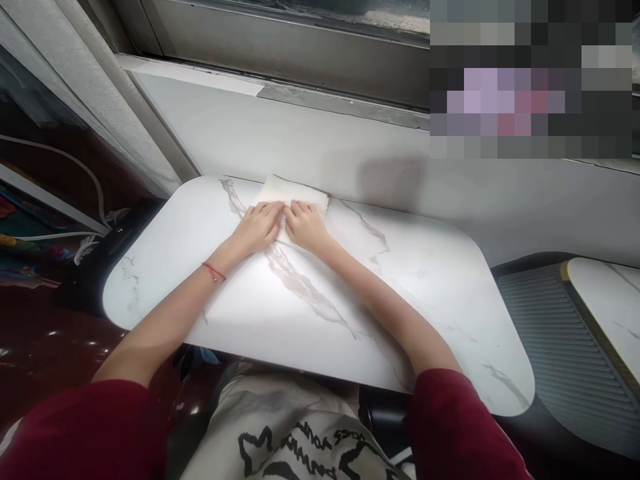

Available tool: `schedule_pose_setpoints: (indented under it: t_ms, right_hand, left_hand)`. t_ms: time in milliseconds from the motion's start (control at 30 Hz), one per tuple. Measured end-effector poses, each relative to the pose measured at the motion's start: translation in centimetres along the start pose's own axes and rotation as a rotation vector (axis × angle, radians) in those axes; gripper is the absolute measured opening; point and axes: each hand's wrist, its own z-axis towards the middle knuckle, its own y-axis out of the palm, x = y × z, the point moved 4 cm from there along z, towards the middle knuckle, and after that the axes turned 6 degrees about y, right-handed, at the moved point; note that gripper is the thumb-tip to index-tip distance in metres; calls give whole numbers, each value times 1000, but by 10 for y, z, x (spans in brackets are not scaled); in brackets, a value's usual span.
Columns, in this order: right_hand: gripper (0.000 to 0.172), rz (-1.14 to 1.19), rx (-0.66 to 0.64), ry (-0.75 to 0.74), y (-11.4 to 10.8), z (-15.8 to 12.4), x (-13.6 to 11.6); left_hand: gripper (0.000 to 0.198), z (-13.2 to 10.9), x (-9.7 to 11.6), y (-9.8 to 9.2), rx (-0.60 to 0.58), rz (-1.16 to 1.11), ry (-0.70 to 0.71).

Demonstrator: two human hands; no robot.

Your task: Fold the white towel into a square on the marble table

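Note:
A small white paper napkin lies flat near the far edge of a white marble-pattern table. My left hand and my right hand rest side by side on the napkin's near part, fingers stretched out flat and pressing down on it, fingertips nearly touching each other. A thin red string bracelet circles my left wrist. Dark red sleeves cover my upper arms at the bottom of the view.
A pale wall and a window sill rise just behind the table. White cables lie on the dark floor at left. A grey ribbed seat and a second marble table stand at right.

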Motion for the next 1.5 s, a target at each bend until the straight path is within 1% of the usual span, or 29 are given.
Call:
schedule_pose_setpoints:
  t_ms: [100, 167, 233, 267, 333, 400, 467, 533, 567, 633, 667, 733, 833, 900, 933, 1000, 1067, 1133, 1200, 1267, 1333, 1400, 1500]
  right_hand:
    - [42, -42, -117, 12, -18, -10, -20]
    - [37, -50, -217, 19, -31, -20, -35]
    - [33, -62, -326, 24, -44, -31, -49]
    - [32, -73, -380, 19, -50, -37, -55]
    - [31, -95, -470, -15, -62, -48, -66]
    - [32, -109, -527, -91, -73, -58, -75]
    - [31, -98, -553, -206, -82, -68, -85]
    - [30, -58, -577, -343, -89, -77, -94]
    - [30, -27, -596, -409, -91, -82, -98]
    - [30, 39, -642, -499, -93, -91, -106]
    - [31, 65, -661, -514, -94, -94, -109]
    - [33, 102, -658, -495, -93, -99, -114]
    - [36, 135, -589, -442, -88, -99, -118]
    - [36, 140, -537, -405, -81, -94, -118]
    - [37, 136, -515, -373, -77, -90, -115]
    - [37, 124, -460, -294, -68, -77, -105]
    - [37, 108, -409, -215, -60, -62, -91]
    - [39, 83, -356, -148, -53, -47, -74]
    - [41, 51, -310, -67, -49, -35, -55]
    - [43, 26, -272, 23, -44, -27, -37]
    - [46, 4, -241, 100, -38, -22, -21]
    - [51, -16, -209, 142, -30, -19, -9]
    - [57, -34, -160, 131, -15, -14, 4]
  left_hand:
    - [38, 1, 1, -8, 17, -55, 19]
    - [29, 0, 0, -14, 21, -147, 29]
    - [22, -3, -2, -19, -7, -294, 29]
    - [19, -4, -2, -21, -46, -380, 20]
    - [12, -7, -3, -25, -169, -555, -19]
    - [13, -12, -2, -30, -336, -696, -70]
    - [17, -19, 0, -32, -533, -784, -131]
    - [21, -27, 3, -33, -726, -820, -226]
    - [24, -31, 4, -32, -804, -822, -278]
    - [30, -36, 5, -32, -898, -799, -362]
    - [31, -38, 5, -32, -921, -784, -389]
    - [33, -39, 2, -33, -934, -757, -423]
    - [33, -38, -8, -38, -907, -703, -460]
    - [30, -36, -19, -41, -832, -652, -466]
    - [29, -34, -25, -42, -773, -620, -463]
    - [27, -30, -36, -43, -611, -532, -454]
    - [28, -25, -45, -43, -408, -410, -451]
    - [25, -20, -49, -41, -224, -309, -439]
    - [23, -17, -47, -36, -102, -264, -395]
    - [30, -14, -43, -30, -41, -213, -331]
    - [42, -12, -37, -23, -20, -135, -283]
    - [54, -10, -32, -16, -36, -77, -246]
    - [63, -9, -28, -6, -75, -40, -219]
